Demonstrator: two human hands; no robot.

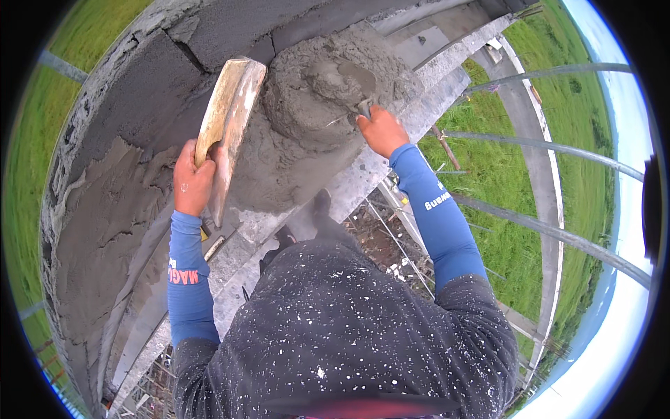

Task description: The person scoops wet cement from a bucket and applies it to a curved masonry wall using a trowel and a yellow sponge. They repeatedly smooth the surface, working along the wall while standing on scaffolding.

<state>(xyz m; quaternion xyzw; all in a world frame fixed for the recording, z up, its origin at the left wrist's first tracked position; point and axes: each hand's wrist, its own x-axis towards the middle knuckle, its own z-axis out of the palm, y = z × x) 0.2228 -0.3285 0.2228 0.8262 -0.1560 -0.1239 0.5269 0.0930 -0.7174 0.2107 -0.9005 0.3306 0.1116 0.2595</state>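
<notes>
My left hand (193,180) is closed round the handle of a pale wooden float (241,105), held tilted on edge with grey smears on its face. To the right, my right hand (384,131) grips a trowel (364,108) by its handle. The trowel's blade is mostly hidden, sunk in a heap of wet grey mortar (307,105) in front of me. Behind and left of the float stands a curved wall (139,91), with fresh, rough mortar (115,202) spread over its nearer left part.
A plank walkway (433,105), splashed grey, runs diagonally beside the mortar. Metal rails (551,146) cross on the right, with a curved concrete beam (534,160) and grass below. Through a gap by my right arm, rods and debris (384,244) show far down.
</notes>
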